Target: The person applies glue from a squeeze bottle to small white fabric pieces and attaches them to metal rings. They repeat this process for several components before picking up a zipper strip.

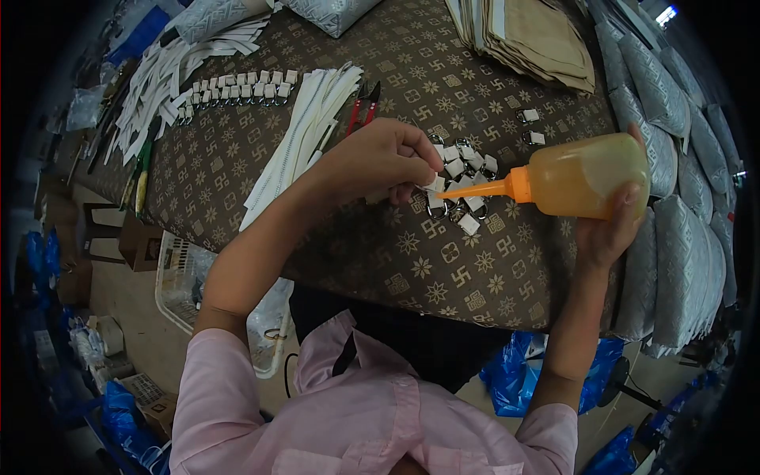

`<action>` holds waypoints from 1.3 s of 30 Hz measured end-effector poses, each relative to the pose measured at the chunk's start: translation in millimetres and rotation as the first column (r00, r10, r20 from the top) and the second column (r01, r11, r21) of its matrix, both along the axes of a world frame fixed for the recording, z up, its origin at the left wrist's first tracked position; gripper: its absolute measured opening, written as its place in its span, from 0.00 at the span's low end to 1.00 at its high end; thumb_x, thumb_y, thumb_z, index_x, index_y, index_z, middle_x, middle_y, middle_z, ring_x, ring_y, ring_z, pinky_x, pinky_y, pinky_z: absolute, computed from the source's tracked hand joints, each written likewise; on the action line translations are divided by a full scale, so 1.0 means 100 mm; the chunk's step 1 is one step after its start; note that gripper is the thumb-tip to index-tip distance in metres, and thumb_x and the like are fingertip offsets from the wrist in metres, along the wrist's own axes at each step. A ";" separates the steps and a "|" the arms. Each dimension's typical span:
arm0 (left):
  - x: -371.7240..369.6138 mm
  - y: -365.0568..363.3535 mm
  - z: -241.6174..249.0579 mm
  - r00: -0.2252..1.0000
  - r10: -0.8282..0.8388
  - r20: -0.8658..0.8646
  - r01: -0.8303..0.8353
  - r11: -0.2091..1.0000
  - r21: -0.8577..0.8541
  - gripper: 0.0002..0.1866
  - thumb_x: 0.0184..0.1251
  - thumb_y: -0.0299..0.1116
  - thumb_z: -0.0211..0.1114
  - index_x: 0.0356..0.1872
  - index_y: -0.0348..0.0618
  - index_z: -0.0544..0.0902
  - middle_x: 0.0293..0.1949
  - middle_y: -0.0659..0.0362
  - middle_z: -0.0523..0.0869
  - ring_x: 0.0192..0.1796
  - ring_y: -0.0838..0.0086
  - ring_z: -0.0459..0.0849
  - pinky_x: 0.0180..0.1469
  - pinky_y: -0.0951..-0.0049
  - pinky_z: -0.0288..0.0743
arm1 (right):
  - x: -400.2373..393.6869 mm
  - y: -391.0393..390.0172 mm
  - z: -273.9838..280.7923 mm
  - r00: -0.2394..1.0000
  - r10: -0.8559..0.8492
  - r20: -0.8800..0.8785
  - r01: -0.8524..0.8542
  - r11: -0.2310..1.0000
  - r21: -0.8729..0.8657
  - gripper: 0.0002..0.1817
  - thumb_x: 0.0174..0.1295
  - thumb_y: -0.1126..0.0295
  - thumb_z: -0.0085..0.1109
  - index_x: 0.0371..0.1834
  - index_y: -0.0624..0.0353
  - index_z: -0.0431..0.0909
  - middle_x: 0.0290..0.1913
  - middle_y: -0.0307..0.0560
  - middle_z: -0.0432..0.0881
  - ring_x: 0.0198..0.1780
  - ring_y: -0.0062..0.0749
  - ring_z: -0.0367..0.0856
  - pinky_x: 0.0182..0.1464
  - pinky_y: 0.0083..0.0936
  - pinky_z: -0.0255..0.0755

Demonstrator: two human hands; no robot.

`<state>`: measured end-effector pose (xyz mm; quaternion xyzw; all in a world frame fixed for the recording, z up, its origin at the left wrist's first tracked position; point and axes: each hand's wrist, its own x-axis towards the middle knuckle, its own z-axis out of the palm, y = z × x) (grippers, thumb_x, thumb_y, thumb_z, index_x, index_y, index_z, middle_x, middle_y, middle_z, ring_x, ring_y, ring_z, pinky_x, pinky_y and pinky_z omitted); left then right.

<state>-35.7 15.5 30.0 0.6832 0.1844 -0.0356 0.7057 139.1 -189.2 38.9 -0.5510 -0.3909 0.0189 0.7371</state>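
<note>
My right hand (613,229) is wrapped round a clear squeeze bottle (586,176) of yellow liquid, held on its side. Its orange nozzle (483,189) points left and its tip is by the fingers of my left hand (388,158). The left fingers are pinched on a small white tab (435,184), partly hidden by them. Just right of that hand lies a pile of white tabs with metal rings (469,225) on the dark patterned cloth (443,277). Two more ringed tabs (537,138) lie apart, behind the bottle.
Rows of ringed tabs (237,91), zipper strips (297,134) and red-handled snips (364,107) lie at the back left. Brown fabric pieces (538,47) are stacked at the back. Grey patterned bundles (673,269) line the right edge. A white basket (170,277) stands below left.
</note>
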 end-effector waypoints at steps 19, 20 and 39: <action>-0.06 -0.08 0.01 0.944 0.115 0.308 -0.226 0.907 0.356 0.11 0.58 0.27 0.65 0.38 0.32 0.76 0.28 0.61 0.81 0.30 0.83 0.80 0.33 0.83 0.75 | 0.15 0.02 -0.03 0.855 0.034 -0.517 0.022 0.995 0.102 0.27 0.65 0.53 0.48 0.59 0.61 0.63 0.51 0.47 0.73 0.53 0.32 0.74 0.54 0.30 0.69; -0.06 -0.10 -0.01 0.944 0.109 0.310 -0.224 0.905 0.362 0.11 0.58 0.27 0.65 0.38 0.32 0.76 0.28 0.61 0.81 0.30 0.83 0.80 0.33 0.83 0.75 | 0.15 0.02 -0.04 0.856 0.030 -0.517 0.023 0.995 0.096 0.27 0.64 0.53 0.48 0.59 0.61 0.64 0.51 0.47 0.73 0.53 0.31 0.74 0.54 0.31 0.70; -0.04 -0.15 -0.16 0.625 -0.112 0.773 -0.575 0.604 0.552 0.13 0.44 0.16 0.67 0.29 0.41 0.73 0.34 0.55 0.78 0.35 0.70 0.79 0.36 0.74 0.73 | 0.13 0.02 -0.07 0.809 0.053 -0.585 0.037 0.989 0.140 0.24 0.63 0.53 0.51 0.55 0.60 0.68 0.47 0.45 0.76 0.46 0.29 0.79 0.45 0.27 0.76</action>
